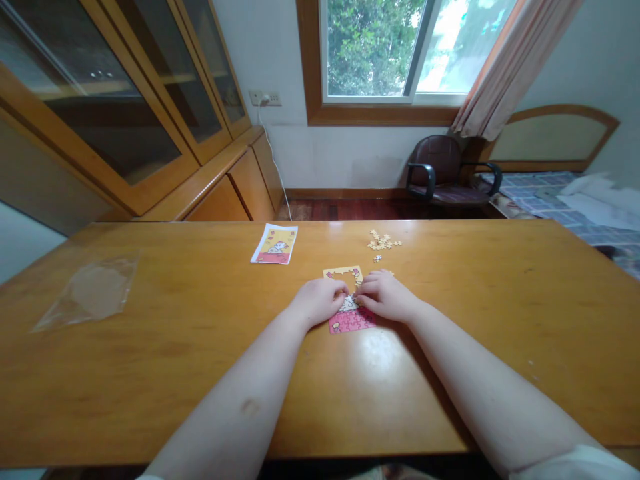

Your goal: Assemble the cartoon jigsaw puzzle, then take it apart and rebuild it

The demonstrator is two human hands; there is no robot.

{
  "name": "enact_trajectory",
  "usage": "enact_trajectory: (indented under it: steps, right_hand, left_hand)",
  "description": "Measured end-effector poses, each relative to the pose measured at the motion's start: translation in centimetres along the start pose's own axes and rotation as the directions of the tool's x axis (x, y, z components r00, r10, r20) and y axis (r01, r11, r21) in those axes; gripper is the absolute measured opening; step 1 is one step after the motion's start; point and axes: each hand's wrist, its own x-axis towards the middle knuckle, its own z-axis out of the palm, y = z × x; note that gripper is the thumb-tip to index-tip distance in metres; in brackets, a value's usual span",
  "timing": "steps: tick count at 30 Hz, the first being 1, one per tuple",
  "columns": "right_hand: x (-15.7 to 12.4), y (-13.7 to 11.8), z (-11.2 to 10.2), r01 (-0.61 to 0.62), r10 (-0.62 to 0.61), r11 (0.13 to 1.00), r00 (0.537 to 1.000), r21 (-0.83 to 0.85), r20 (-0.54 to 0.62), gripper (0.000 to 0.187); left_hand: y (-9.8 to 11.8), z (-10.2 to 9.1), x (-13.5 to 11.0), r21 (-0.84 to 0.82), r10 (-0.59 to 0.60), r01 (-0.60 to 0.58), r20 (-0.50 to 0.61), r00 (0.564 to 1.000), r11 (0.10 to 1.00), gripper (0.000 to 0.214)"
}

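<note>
A partly assembled jigsaw puzzle (353, 321) lies on the wooden table, with a pink lower part, a white middle and a yellow upper border around a gap. My left hand (321, 299) rests over its left side, fingers curled and fingertips at the white part. From the right, my right hand (385, 295) reaches in with thumb and fingers pinched together at the puzzle's middle; the small piece at its fingertips is mostly hidden. Beyond the right hand sits a single loose puzzle piece (377, 258), and farther back a pile of yellowish pieces (381, 241).
A picture card (275, 245) with a white animal on yellow and pink lies at the table's (200, 347) back. On the left is a clear plastic bag (97, 287). Past the far edge stand a glass-door cabinet (200, 140), an armchair (440, 170) and a bed (565, 190).
</note>
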Motion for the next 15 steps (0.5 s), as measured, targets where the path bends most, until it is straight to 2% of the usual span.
enact_trajectory:
  steps: [10,15]
  right_hand:
    - [0.04,-0.18,-0.13,0.003,-0.002,1.0,0.999,-0.013,0.037,0.021]
    - [0.0,-0.08,-0.12,-0.041,0.041,0.997,0.999,-0.063,-0.007,0.02]
  left_hand:
    - [-0.11,0.09,0.04,0.014,-0.003,0.003,0.023,1.0,1.0,0.028]
    - [0.08,-0.31,-0.01,0.019,-0.013,0.013,0.015,1.0,1.0,0.029]
